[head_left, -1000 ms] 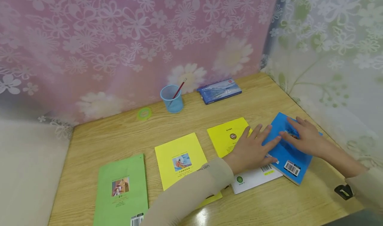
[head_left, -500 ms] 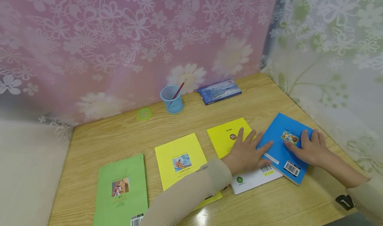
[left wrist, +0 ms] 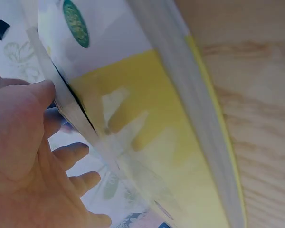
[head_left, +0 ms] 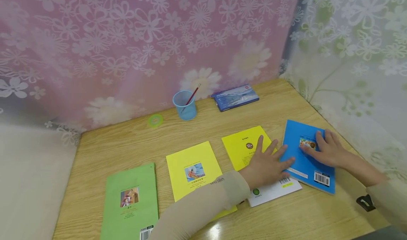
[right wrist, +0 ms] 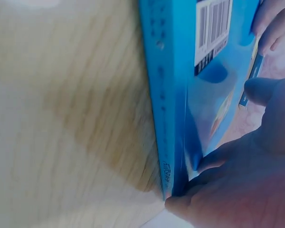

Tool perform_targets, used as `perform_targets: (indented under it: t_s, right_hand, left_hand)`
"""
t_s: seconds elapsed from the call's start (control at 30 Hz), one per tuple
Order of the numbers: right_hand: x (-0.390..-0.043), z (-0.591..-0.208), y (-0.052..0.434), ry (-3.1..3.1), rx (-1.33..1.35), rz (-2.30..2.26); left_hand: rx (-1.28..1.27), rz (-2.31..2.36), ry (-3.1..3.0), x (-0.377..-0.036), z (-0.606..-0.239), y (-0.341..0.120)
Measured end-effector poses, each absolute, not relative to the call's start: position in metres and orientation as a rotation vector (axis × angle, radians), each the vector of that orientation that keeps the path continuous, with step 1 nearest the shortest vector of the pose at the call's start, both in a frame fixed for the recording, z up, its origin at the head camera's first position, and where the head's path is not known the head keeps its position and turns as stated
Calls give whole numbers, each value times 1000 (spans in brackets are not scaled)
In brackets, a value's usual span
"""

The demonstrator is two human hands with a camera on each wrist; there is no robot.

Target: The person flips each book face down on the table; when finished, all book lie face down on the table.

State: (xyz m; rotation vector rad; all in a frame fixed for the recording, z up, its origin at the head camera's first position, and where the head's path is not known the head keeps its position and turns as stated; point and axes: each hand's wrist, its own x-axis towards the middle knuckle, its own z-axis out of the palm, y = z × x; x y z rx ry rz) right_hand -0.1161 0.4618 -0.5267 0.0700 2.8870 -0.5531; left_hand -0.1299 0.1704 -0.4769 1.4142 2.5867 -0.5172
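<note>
In the head view, my right hand (head_left: 332, 153) rests on a blue book (head_left: 294, 144) lying back cover up, thumb on its small picture. Its other fingers reach the book's right edge; in the right wrist view they touch the spine (right wrist: 164, 118). My left hand (head_left: 265, 165) spreads over a yellow and white book (head_left: 236, 144), fingertips at the blue book's left side. The left wrist view shows that hand (left wrist: 33, 156) with spread fingers beside the yellow and white book (left wrist: 137, 109). Whether the left palm touches the cover cannot be told.
A yellow book (head_left: 186, 157) lies partly under the left sleeve, with a green book (head_left: 127, 178) farther left. Along the back stand a blue pencil cup (head_left: 185, 107) holding a red pencil, a green ring-shaped roll (head_left: 155, 120) and a blue box (head_left: 236, 98). Curtains border the wooden table (head_left: 105, 144).
The blue book has turned, so its sides now stand nearer in line with the other books. My right hand has slid to its right edge; the left stays near its left side.
</note>
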Motion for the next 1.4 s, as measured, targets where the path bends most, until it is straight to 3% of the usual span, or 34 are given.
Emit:
perform_targets:
  t_s: [0.23, 1.4]
  right_hand:
    - [-116, -488, 435, 2828, 5, -537]
    - [-150, -482, 448, 2787, -269, -622]
  left_hand:
    - [1482, -525, 2533, -121, -478, 175]
    - [1451, -535, 2399, -91, -467, 209]
